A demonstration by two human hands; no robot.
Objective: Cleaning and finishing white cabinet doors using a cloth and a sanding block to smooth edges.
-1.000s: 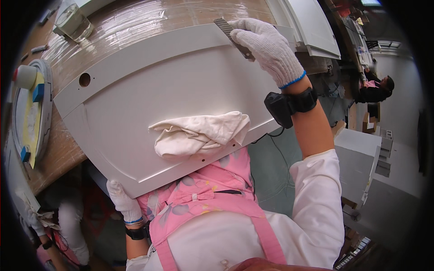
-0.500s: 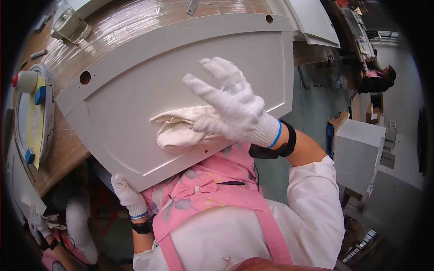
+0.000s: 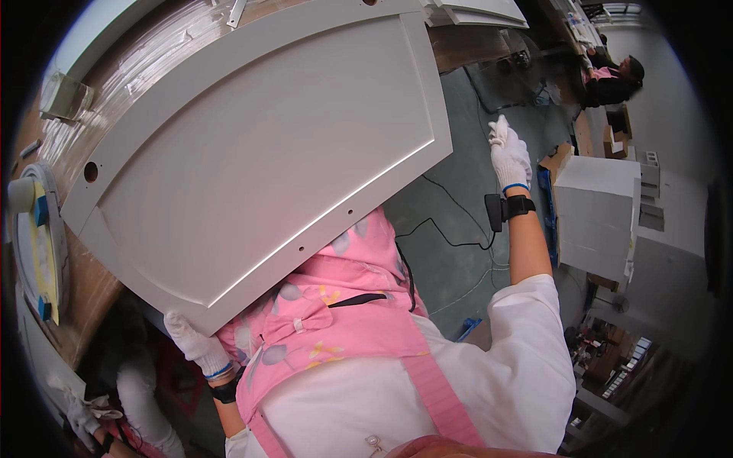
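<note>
A large white framed cabinet door (image 3: 267, 153) lies tilted on the work table, its near edge against my pink apron. Round hinge cups and small screw holes show along its frame. My left hand (image 3: 195, 343), in a white knit glove, grips the door's near left corner, with the thumb side hidden beneath. My right hand (image 3: 510, 156), gloved the same way, is off the door to the right, above the floor. Its fingers are curled together; whether the cream cloth is in them cannot be made out. That cloth is nowhere on the door.
At the left stand a round lidded tub (image 3: 50, 244) with blue blocks on it and a clear glass jar (image 3: 65, 98). White panels (image 3: 481, 11) are stacked at the far right. Cables (image 3: 450, 243) trail over the floor beside a large white box (image 3: 595, 214). Co-workers are at lower left and far right.
My right hand has swung off the door to the right, its spread fingers now curled. The cloth has left the door's face. The view has shifted, while my left hand stays at the corner.
</note>
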